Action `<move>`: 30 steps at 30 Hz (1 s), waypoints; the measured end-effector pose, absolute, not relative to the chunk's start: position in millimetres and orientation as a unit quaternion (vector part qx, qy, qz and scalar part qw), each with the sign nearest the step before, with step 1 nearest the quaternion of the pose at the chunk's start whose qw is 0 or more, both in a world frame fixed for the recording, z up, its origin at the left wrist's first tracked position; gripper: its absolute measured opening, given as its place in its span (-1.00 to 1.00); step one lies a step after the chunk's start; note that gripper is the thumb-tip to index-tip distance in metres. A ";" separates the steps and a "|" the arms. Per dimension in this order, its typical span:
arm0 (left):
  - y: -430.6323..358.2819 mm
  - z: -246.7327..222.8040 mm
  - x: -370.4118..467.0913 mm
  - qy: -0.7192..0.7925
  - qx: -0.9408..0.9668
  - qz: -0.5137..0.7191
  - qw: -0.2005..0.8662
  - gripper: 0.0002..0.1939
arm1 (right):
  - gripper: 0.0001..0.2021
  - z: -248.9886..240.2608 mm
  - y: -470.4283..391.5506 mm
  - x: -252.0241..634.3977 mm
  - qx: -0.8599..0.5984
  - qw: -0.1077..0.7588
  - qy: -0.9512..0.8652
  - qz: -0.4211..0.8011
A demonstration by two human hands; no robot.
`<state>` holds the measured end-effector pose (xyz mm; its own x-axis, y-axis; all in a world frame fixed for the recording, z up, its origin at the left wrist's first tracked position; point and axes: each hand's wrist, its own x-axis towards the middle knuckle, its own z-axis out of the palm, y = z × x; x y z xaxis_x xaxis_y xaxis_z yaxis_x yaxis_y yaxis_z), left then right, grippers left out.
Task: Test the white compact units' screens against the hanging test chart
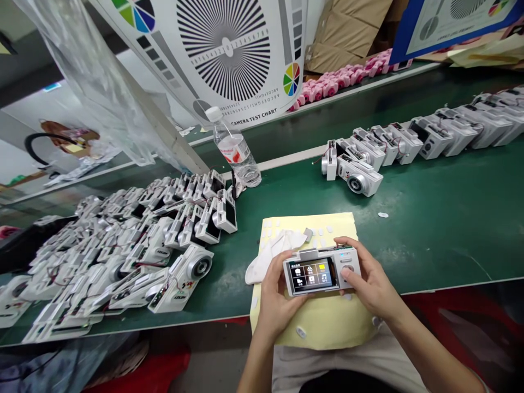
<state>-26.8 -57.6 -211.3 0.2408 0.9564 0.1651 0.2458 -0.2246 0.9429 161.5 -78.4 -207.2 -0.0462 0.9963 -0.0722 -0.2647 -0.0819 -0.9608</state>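
A white digital camera is held between my two hands, its lit screen facing me with a menu of several icons. My left hand grips the camera's left end, thumb under the screen. Around the right end curls my right hand, with the thumb on the round button pad. Green circuitry shows along the camera's top edge. Beneath lies a yellow sheet dotted with small pale oval pieces. A white cloth rests on the sheet's left side, close to my left hand.
Many partly open white cameras crowd the bench on the left. More white cameras stand in a row at the right. A plastic bottle stands behind, before a camera test chart. Pink items line the back shelf.
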 end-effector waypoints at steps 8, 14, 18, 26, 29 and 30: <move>-55.9 -209.3 -27.4 0.458 0.667 0.404 0.426 -0.36 | -0.56 -207.1 -75.8 163.6 -0.409 0.527 -0.408 0.623; -56.6 -209.0 -27.8 0.462 0.667 0.400 0.427 -0.35 | -0.54 -206.4 -77.4 163.9 -0.412 0.524 -0.418 0.617; -56.0 -208.9 -27.4 0.460 0.669 0.403 0.422 -0.37 | -0.54 -205.5 -77.4 162.8 -0.430 0.524 -0.425 0.599; -56.3 -208.8 -27.7 0.459 0.671 0.403 0.420 -0.36 | -0.53 -205.7 -77.3 164.0 -0.429 0.519 -0.432 0.599; -56.2 -209.1 -28.1 0.462 0.670 0.400 0.420 -0.37 | -0.55 -205.0 -77.9 163.6 -0.435 0.518 -0.432 0.597; -56.0 -209.3 -28.2 0.462 0.671 0.400 0.420 -0.37 | -0.55 -204.9 -77.9 163.3 -0.438 0.518 -0.431 0.595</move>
